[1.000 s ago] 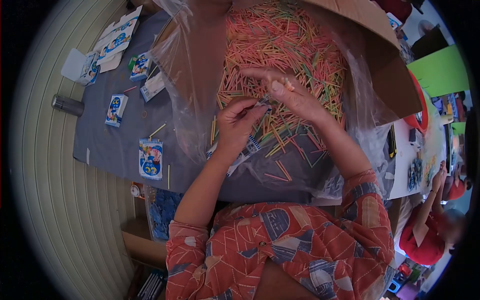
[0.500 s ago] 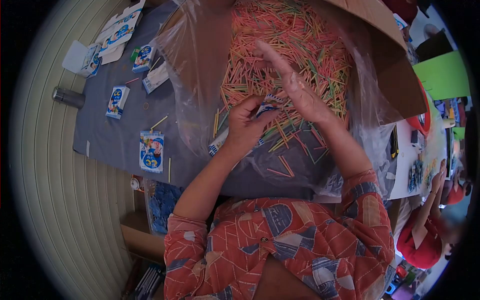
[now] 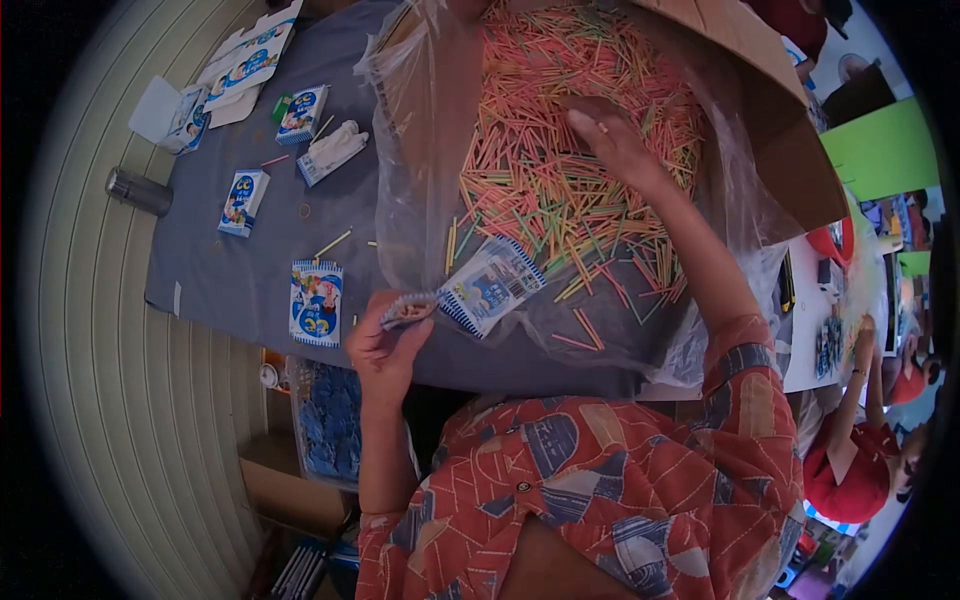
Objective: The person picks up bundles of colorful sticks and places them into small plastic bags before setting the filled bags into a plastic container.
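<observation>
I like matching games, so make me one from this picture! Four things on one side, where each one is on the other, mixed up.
1 left hand
2 right hand
3 metal can
4 cartoon packet

A resting on the coloured sticks
B flat on the grey cloth
C holding the striped packet
D off the cloth, to its left

Pairs: 1-C, 2-A, 3-D, 4-B.

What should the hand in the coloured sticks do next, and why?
I'd guess the right hand should close on a small bunch of coloured sticks and bring it to the blue-and-white packet. That hand lies open on the pile with nothing gripped, while the left hand pinches the packet beside the pile.
</observation>
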